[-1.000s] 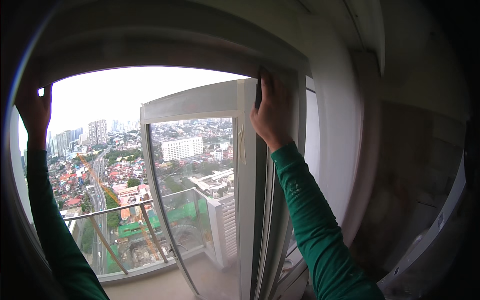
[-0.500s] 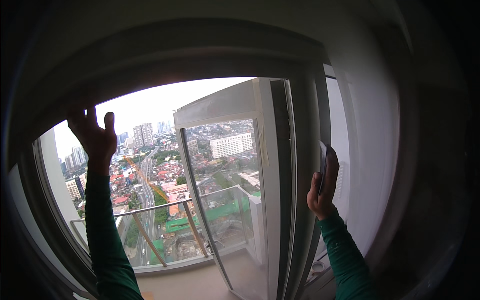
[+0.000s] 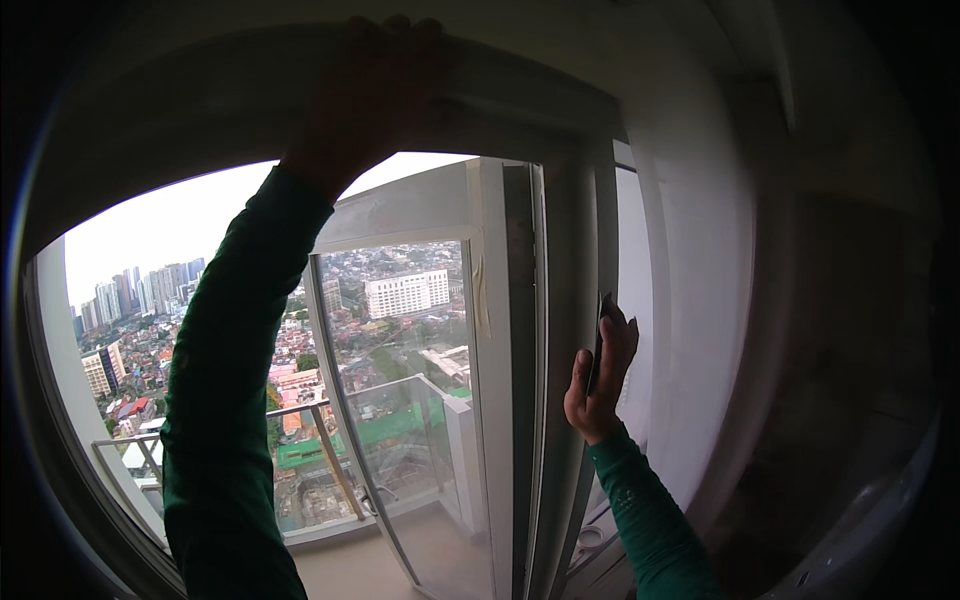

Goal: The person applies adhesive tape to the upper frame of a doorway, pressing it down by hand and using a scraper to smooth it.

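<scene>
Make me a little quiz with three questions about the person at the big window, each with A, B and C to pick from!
1. Where is the left hand?
A. up on the top of the window frame
B. down on the balcony railing
C. in a pocket

2. What colour are the sleeves?
A. red
B. dark green
C. yellow

3. What is the right hand doing?
A. hanging loose at the side
B. waving in the air
C. pressing a thin dark tool against the upright frame

Answers:
1. A, since the arm reaches up and the hand lies on the frame's top edge.
2. B, since both forearms wear dark green.
3. C, since the fingers close round the dark piece right at the frame's edge.
</scene>
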A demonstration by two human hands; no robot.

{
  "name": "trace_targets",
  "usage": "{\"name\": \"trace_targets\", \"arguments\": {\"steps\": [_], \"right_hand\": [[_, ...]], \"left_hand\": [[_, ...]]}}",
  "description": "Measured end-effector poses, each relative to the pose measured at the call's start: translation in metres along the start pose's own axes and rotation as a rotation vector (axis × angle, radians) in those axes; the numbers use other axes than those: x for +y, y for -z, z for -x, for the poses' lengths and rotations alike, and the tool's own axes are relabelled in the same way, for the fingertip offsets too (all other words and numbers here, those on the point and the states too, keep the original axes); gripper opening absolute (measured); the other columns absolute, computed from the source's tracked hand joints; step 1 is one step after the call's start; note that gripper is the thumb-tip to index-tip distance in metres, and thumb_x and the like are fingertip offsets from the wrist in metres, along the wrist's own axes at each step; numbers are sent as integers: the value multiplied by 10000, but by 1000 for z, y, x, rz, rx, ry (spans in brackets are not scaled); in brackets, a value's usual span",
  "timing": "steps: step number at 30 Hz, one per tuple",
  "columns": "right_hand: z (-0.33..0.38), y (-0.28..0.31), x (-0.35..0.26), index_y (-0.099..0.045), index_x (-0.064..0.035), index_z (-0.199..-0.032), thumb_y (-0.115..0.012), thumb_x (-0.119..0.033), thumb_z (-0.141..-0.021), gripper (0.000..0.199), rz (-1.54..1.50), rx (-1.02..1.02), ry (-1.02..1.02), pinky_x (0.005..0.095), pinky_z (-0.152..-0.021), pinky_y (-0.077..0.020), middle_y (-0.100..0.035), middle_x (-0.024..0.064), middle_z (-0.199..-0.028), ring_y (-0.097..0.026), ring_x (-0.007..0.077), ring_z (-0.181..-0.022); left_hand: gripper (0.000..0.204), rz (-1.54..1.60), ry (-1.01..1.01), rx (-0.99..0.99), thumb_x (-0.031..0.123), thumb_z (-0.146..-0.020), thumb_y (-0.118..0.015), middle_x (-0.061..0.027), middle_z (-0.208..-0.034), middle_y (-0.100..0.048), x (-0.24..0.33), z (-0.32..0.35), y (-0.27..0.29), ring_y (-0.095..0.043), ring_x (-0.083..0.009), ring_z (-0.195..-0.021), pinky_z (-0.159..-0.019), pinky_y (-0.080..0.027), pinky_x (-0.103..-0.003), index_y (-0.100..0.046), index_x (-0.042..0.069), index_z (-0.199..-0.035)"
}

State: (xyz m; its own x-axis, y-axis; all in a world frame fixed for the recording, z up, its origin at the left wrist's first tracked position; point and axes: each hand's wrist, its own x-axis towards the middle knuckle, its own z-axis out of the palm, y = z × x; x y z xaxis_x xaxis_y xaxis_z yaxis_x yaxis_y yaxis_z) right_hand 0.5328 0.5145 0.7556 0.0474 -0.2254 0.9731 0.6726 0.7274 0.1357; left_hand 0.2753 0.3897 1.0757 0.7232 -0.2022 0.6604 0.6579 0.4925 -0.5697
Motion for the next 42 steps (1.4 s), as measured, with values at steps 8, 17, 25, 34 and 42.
{"name": "trace_targets", "arguments": {"steps": [8,17,25,34,42], "right_hand": [[0,11,2,-358,-108,-1552,-503,-122,-1013,559,6,2,131,660,-1227,-124,-428,248,-1544,-400,402,-1459],[-3,19,7,-408,-104,-1520,-560,-155,-1003,541,30,-47,206,668,-1197,-162,-481,243,-1496,-481,406,-1383],[-12,8,-2,-542,-30,-1390,-637,-153,-1003,417,-478,59,-419,463,-1032,-465,-608,184,-1308,-595,341,-1204],[-23,60,-35,-582,-15,-1337,-742,-117,-959,424,-898,208,-822,291,-903,-586,-682,97,-1185,-688,183,-1073],[-15,119,-48,-485,-109,-1363,-677,8,-964,458,-1351,-22,-1308,320,-875,-615,-666,134,-1173,-683,222,-1076]], "left_hand": [[451,131,-67,161,340,-848,-838,-83,-1369,-650,-88,58,33,-592,-313,-1283,-1123,-432,-492,-688,156,-1231],[519,38,92,78,405,-848,-821,-101,-1390,-636,-45,44,9,-572,-326,-1316,-1157,-399,-526,-679,159,-1282],[314,452,377,224,80,-945,-740,-118,-1283,-711,21,100,12,-673,-274,-1217,-1017,-562,-427,-706,88,-1257],[870,1489,585,30,649,-959,-557,-334,-1617,-275,313,117,157,-302,-494,-1506,-1193,-299,-607,-425,21,-1547],[1033,1838,1233,360,674,-877,-650,-338,-1621,-220,397,121,161,-253,-485,-1513,-1200,-287,-598,-305,9,-1589]]}}
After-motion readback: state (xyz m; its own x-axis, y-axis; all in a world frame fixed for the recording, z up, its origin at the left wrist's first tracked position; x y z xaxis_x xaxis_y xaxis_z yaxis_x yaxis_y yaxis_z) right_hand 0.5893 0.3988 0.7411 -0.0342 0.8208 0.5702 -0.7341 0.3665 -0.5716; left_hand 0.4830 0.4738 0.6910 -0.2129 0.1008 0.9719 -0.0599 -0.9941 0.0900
